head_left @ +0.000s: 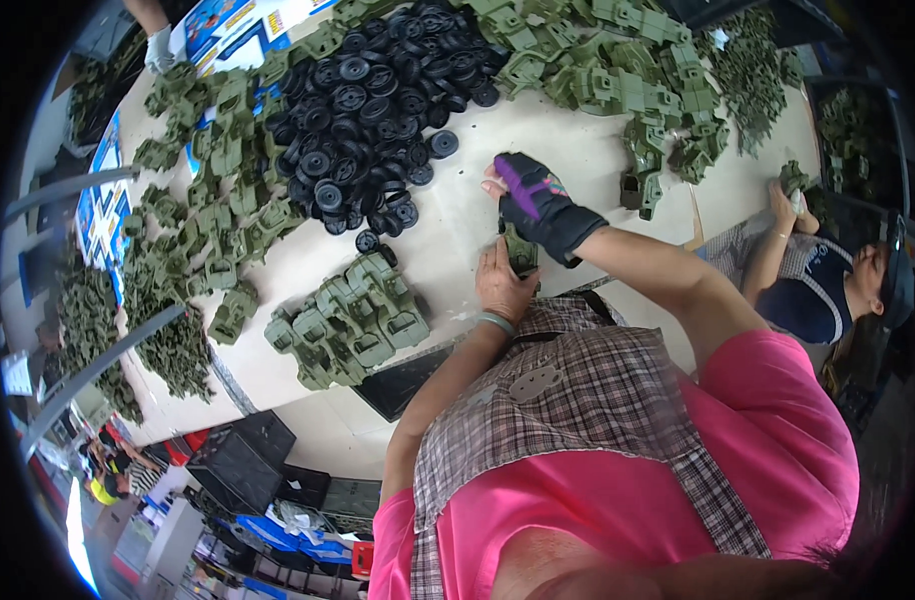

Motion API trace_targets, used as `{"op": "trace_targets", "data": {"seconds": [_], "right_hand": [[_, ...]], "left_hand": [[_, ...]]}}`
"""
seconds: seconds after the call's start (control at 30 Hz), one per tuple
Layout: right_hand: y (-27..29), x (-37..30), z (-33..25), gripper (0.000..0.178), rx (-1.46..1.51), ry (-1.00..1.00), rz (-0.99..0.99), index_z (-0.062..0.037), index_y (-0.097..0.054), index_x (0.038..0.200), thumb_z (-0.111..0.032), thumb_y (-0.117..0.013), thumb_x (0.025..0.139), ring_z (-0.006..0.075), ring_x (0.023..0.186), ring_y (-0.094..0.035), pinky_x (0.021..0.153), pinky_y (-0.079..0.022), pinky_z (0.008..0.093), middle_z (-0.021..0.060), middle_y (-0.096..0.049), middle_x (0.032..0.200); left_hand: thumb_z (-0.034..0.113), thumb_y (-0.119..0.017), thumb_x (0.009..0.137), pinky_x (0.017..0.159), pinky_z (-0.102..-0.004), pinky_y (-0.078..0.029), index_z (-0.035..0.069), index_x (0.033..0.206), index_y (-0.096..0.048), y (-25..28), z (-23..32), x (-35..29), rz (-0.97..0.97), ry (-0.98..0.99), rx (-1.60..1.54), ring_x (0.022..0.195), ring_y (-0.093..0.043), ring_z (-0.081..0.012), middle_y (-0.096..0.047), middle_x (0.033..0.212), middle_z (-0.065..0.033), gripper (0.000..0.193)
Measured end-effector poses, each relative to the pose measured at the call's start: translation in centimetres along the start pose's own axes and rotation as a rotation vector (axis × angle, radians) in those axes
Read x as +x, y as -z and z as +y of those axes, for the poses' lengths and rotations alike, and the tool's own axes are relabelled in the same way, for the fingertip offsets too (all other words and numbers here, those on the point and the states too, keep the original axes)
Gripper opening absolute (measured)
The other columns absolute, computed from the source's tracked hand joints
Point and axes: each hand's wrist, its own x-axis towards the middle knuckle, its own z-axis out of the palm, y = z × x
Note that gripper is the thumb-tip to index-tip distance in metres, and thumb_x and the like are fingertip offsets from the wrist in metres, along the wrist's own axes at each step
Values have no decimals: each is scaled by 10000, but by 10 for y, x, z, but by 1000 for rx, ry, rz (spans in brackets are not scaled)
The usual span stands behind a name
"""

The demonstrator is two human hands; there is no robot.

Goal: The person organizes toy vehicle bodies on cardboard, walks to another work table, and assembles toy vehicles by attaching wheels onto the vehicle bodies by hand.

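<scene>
Close to my apron, my left hand (506,284) grips a green plastic toy vehicle body (519,249) at the table's near edge. Its fingers press on the near side of the part, which my right arm and glove partly cover. Above and just beyond it is my right hand (540,203), in a dark fingerless glove with a purple patch. Its bare fingertips point left and look bunched together; whatever they may hold is too small to make out. The big heap of black toy wheels (378,100) lies ahead and to the left, apart from this hand.
Lined-up green vehicle bodies (353,320) stand left of my left hand. More green parts (618,75) are piled far right, others (213,215) at left. A co-worker (808,285) sits on the right, handling a green part. Another person's gloved hand (160,50) shows at far left.
</scene>
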Motion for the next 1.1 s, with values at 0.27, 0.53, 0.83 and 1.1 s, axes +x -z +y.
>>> {"op": "trace_targets", "data": {"seconds": [0.27, 0.53, 0.83, 1.1], "right_hand": [[-18, 78, -18, 379, -304, 231, 3, -67, -632, 1169, -241, -775, 865, 424, 1035, -640, 880, -518, 515, 201, -673, 1093], [27, 45, 23, 400, -61, 430, 10, -15, -618, 1225, -178, -734, 878, 427, 1032, -627, 890, -523, 489, 209, -655, 1092], [78, -67, 7, 545, -82, 522, -428, -74, -645, 1308, -154, -825, 800, 356, 1024, -640, 909, -524, 465, 137, -664, 1103], [75, -65, 4, 466, -362, 555, -547, -81, -675, 1253, -244, -787, 831, 361, 999, -642, 902, -516, 476, 144, -656, 1069]], "left_hand": [[278, -954, 771, 1091, -415, -460, -125, 1553, -278, -12, -16, -28, 120, 487, -1037, 1305, -509, -314, -523, 1385, -232, 1109], [53, -847, 698, 1181, -610, -334, 117, 1618, -327, 95, 27, -25, 282, 0, 181, 1405, -359, -485, -385, 1508, -228, 1058], [209, -904, 716, 1093, -541, -429, 306, 1514, -469, 102, -8, 26, -155, -173, 514, 1356, -465, -366, -419, 1504, -144, 914], [226, -888, 737, 1055, -528, -436, 280, 1487, -502, 86, -3, 10, -70, -105, 537, 1304, -488, -359, -424, 1481, -149, 845]]}}
